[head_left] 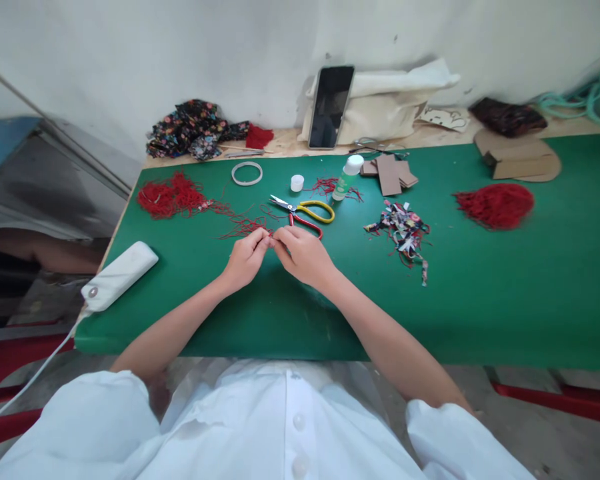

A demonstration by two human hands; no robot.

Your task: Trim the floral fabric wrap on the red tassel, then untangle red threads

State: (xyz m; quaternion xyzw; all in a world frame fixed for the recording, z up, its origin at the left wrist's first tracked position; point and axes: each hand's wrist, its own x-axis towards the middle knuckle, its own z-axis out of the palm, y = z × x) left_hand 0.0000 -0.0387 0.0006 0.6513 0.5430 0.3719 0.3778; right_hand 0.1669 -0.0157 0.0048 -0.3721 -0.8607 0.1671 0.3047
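My left hand (249, 256) and my right hand (303, 252) meet over the green mat, fingertips pinched together. A bit of red cord (272, 235) shows between them; most of it is hidden by my fingers. Loose red cords (243, 225) lie just behind my left hand. Right behind my right hand are scissors (307, 212) with one yellow and one red handle, their blades parted and pointing left. A white cap (297, 183) and a green-and-white glue bottle (347, 177) stand farther back.
Red cord bundles lie left (167, 195) and right (497, 205). Fabric scraps (404, 230), brown card pieces (390, 175) and a tape ring (247, 173) sit on the mat (480, 293). A phone (331, 107) leans at the back; a white power strip (120, 276) is left.
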